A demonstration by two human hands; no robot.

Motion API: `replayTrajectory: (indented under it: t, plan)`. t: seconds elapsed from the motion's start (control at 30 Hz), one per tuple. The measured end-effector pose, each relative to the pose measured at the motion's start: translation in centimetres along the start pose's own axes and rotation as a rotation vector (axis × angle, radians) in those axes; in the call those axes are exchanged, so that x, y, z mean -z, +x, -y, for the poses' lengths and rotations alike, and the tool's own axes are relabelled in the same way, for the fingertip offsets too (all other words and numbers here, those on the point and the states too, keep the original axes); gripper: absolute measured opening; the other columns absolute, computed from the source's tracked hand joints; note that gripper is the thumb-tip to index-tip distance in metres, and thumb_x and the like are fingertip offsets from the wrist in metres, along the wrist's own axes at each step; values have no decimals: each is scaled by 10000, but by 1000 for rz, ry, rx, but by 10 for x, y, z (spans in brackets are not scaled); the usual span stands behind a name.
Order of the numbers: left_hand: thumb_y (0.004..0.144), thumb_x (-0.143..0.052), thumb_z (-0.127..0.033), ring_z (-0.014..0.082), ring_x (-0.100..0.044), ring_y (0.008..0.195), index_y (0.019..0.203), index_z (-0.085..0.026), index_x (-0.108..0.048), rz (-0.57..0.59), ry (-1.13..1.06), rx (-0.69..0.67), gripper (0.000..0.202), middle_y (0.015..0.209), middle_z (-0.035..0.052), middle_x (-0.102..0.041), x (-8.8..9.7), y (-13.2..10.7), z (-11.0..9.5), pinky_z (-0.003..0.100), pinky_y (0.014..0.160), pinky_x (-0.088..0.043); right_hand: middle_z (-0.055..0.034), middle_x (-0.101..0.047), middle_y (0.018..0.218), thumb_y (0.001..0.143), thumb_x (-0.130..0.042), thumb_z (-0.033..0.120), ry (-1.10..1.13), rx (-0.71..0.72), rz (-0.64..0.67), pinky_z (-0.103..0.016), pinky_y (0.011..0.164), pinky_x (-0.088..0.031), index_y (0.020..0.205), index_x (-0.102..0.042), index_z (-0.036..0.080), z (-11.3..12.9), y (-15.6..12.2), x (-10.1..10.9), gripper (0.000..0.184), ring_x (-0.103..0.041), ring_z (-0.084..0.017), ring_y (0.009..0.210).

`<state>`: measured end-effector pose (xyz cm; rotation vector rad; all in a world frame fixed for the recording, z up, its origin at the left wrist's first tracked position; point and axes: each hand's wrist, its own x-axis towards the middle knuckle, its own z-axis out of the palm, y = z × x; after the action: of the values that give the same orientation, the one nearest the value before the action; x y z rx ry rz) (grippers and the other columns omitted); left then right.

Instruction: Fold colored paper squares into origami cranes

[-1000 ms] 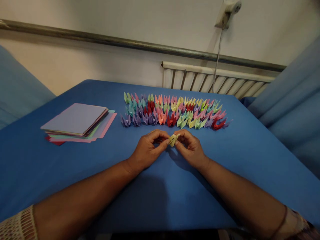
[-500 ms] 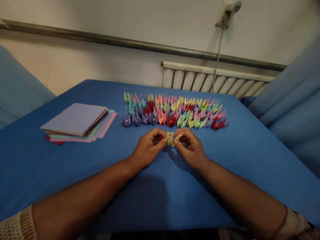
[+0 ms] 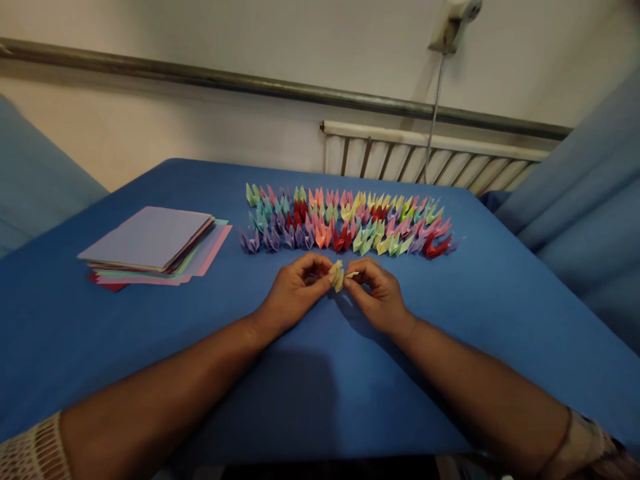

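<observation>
Between my two hands is a small yellow origami crane, folded from paper and held just above the table. My left hand pinches its left side between thumb and fingers. With thumb and forefinger, my right hand grips a pale tip at the crane's right side. Its exact folds are too small to make out. Just beyond my hands, origami cranes in many colours stand in rows.
A stack of square coloured paper lies at the left on the blue tablecloth. Behind the table are a radiator, a metal pipe and a wall socket with a cord. Blue curtains hang at both sides.
The yellow crane has turned and shifted slightly left with my left hand. A small gap shows between its body and my right fingertips.
</observation>
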<state>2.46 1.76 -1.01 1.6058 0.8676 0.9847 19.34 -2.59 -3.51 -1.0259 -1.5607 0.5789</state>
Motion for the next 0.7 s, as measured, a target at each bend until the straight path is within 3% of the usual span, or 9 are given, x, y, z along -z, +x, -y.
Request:
replayTrajectory:
  t: [0.2,0.5,0.7]
  plan:
    - [824,-643,-284,146,-607,796,811,-171,-606,118,246,-91,119,856,20,-658,2,-5,-1,283,759,-494,-2,-613,830,852,-577,189,-38,-31,52,-257,688,-482,909,-603,223,0,1,0,72,-584,-124,717]
    - [811,-607,-280,164,-641,777,860,-184,-613,151,265,20,107,836,20,-670,6,1,15,306,751,-520,26,-594,702,779,-558,176,-92,-287,59,-250,589,-453,804,-539,210,-10,1,0,46,-566,-123,600]
    - [800,-602,-273,153,-630,696,820,-188,-607,131,295,72,88,755,-1,-667,11,3,19,268,660,-503,22,-620,728,762,-550,174,-192,-380,105,-237,571,-427,765,-557,204,-15,4,5,31,-548,-111,587]
